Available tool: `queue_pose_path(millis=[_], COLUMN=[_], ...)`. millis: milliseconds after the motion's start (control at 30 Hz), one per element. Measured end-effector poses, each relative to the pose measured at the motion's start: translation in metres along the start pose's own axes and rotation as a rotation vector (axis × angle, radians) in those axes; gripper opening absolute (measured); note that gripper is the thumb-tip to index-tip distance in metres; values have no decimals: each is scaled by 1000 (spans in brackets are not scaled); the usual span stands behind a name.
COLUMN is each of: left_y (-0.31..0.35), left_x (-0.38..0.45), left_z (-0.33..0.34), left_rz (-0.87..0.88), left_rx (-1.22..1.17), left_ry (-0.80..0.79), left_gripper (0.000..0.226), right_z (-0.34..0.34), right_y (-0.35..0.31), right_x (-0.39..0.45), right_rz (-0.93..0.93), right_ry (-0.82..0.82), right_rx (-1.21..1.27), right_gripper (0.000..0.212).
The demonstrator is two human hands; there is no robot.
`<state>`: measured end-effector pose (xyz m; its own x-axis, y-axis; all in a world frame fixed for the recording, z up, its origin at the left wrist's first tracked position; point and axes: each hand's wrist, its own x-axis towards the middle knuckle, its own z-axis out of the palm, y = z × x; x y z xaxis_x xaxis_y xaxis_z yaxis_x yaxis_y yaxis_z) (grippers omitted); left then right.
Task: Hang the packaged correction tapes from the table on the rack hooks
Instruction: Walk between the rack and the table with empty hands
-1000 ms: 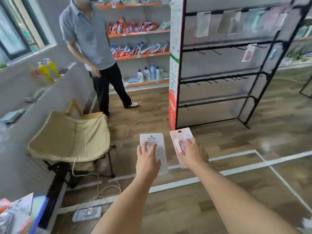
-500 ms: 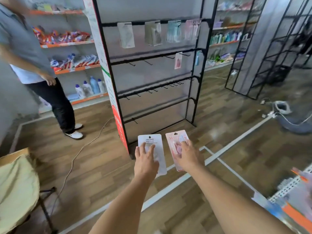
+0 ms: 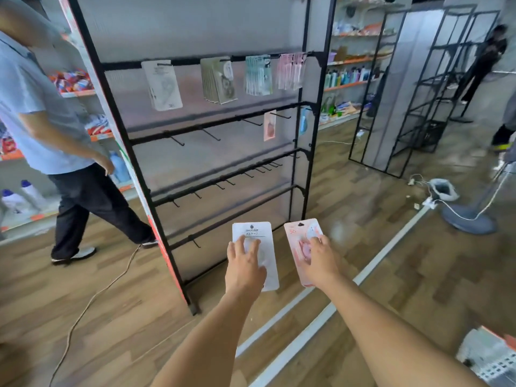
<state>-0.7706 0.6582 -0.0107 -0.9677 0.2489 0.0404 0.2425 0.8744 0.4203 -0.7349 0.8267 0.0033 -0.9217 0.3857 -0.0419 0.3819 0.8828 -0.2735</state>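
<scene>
My left hand (image 3: 244, 268) holds a white packaged correction tape (image 3: 252, 233) upright in front of me. My right hand (image 3: 321, 261) holds a pink packaged correction tape (image 3: 297, 233) beside it. Both packs are in the air before the lower part of the black hook rack (image 3: 223, 121). On the rack's top bar hang white (image 3: 164, 85), olive (image 3: 219, 79), green (image 3: 258, 75) and pink packs (image 3: 290, 71). The second bar carries one pink pack (image 3: 269, 125) and a blue pack (image 3: 303, 124). The lower bars show bare hooks (image 3: 223, 185).
A person in a blue shirt (image 3: 42, 107) walks at the left of the rack. A cable (image 3: 92, 297) runs over the wooden floor. White tape lines (image 3: 391, 244) cross the floor. A fan base (image 3: 469, 219) and empty black frames (image 3: 424, 88) stand at right.
The view has swung right and closer to the rack. The table and folding chair have left the frame. Both hands keep the same hold on their packs. The person at left is stepping.
</scene>
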Motion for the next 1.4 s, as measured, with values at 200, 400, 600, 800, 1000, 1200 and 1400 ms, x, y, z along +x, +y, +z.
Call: queue_pose_path(millis=[200, 400, 600, 800, 1000, 1200, 1400], left_y=[30, 88, 148, 167, 173, 172, 166], left_x=[81, 168, 243, 310, 386, 468, 517], left_z=[24, 42, 55, 68, 75, 74, 76], left_rz=[21, -10, -57, -120, -121, -119, -115], left_rx=[12, -3, -16, -3, -11, -51, -61], left_ry=[2, 66, 90, 106, 148, 197, 220], left_gripper=[61, 60, 58, 58, 58, 58, 59], right_z=[-12, -34, -72, -80, -79, -85, -83], right_y=[22, 66, 102, 113, 107, 90, 74], right_x=[80, 187, 285, 362, 443, 515, 574], right_rz=[-2, -35, -79, -144, -215, -269, -315], right_ry=[5, 35, 77, 72, 95, 121, 132], right_rx=[-12, 16, -67, -4, 33, 23, 23], right_gripper=[48, 45, 42, 53, 58, 57, 57])
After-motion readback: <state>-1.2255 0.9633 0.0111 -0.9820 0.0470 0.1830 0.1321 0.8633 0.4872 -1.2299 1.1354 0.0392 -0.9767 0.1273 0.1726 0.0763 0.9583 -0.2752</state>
